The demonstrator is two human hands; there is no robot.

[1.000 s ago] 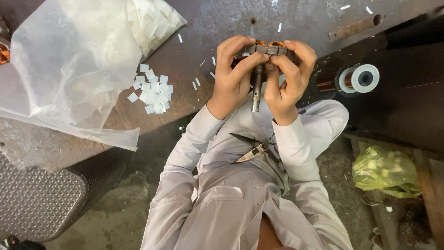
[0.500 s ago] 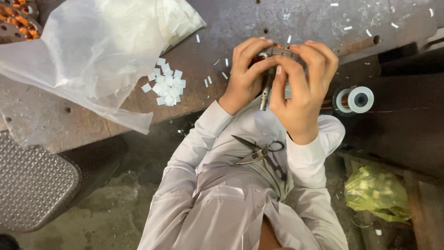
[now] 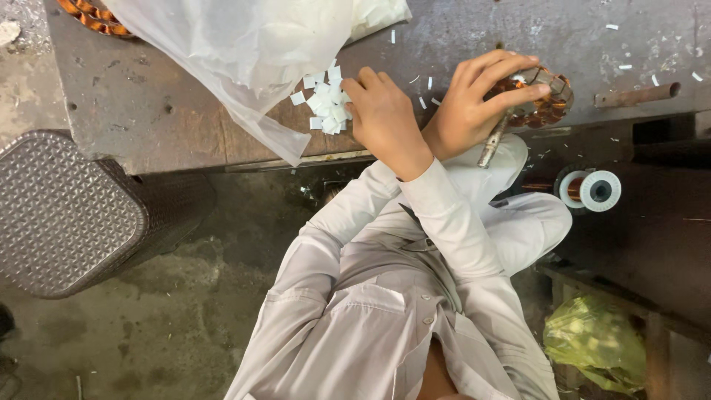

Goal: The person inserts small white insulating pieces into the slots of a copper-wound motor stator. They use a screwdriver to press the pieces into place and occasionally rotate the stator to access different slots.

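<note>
Two hands [image 3: 474, 100] [image 3: 385, 118]: armature [image 3: 546, 102], perhaps paper squares [image 3: 326, 104].

soft even daylight, mild glare on the plastic bag [image 3: 244, 52], dim, slightly blurred corners

So the worktop [image 3: 185, 111] runs across the top, with a big plastic bag [image 3: 237, 44] on its left part and a pile of small paper squares [image 3: 326, 107] right at the bag's edge. The right hand [image 3: 381, 118], crossed over, touches that pile, while the left hand [image 3: 474, 104] holds a wound motor armature [image 3: 537, 96] over the worktop's front edge to the right. A wire spool [image 3: 592, 190] sits lower right below the worktop, and a basket [image 3: 70, 211] stands on the floor at left.
</note>
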